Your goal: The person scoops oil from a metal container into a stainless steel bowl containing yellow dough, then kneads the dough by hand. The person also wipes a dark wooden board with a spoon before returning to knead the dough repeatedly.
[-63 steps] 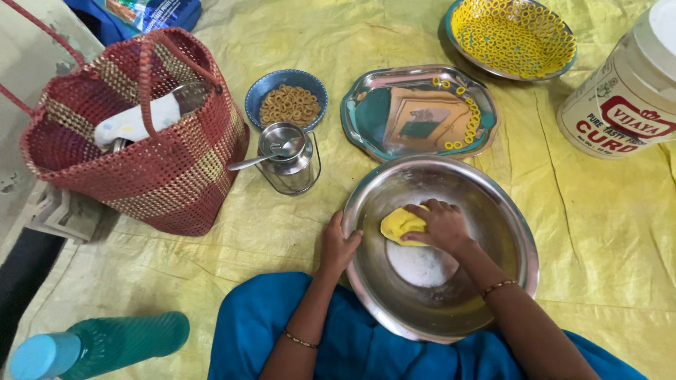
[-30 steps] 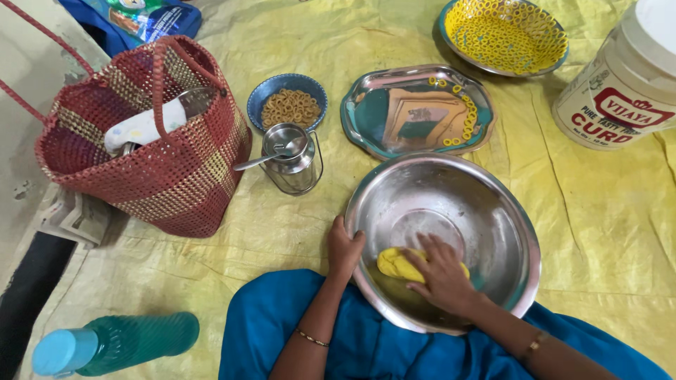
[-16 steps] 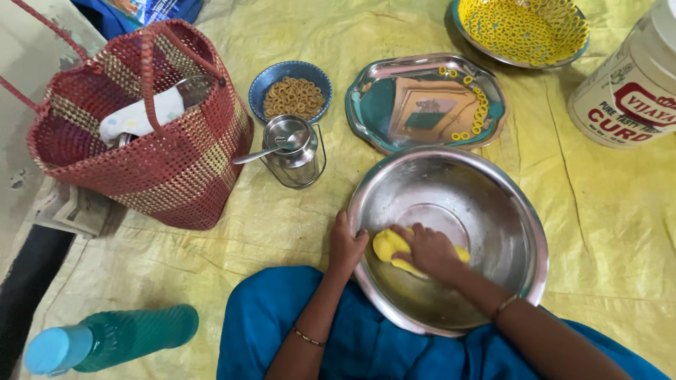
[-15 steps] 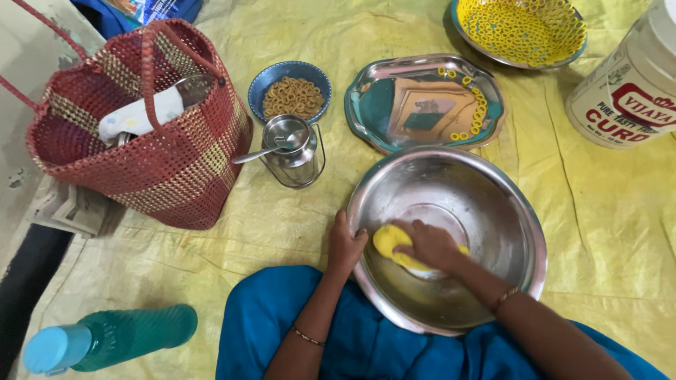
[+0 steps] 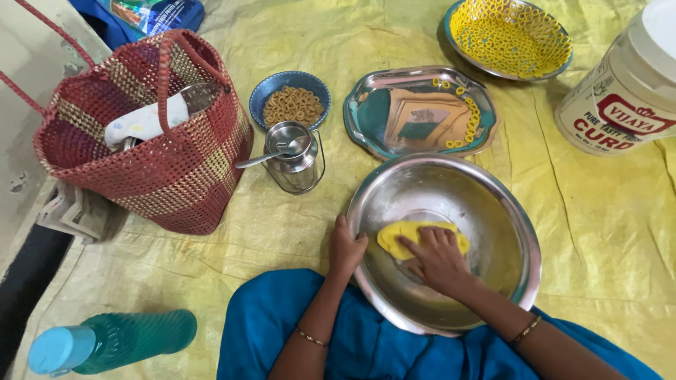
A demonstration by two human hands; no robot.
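Note:
A large steel bowl [image 5: 493,204] sits on the yellow sheet just in front of my lap. Inside it lies a flattened lump of yellow dough [image 5: 401,237]. My right hand [image 5: 436,259] presses down on the dough with spread fingers on top of it. My left hand [image 5: 346,246] grips the bowl's near-left rim from outside, thumb against the edge.
Behind the bowl are a steel tray [image 5: 394,119] with a few yellow rings, a small steel container with a spoon [image 5: 294,151], a blue bowl of brown rings [image 5: 292,105], and a plate of yellow rings [image 5: 510,39]. A red woven basket [image 5: 162,169] stands left, a white tub [image 5: 627,91] right, a green bottle [image 5: 116,341] near left.
My right hand has worked the dough around the bowl, from the far side to the near rim, and now presses it flatter near the middle. My left hand has stayed on the rim.

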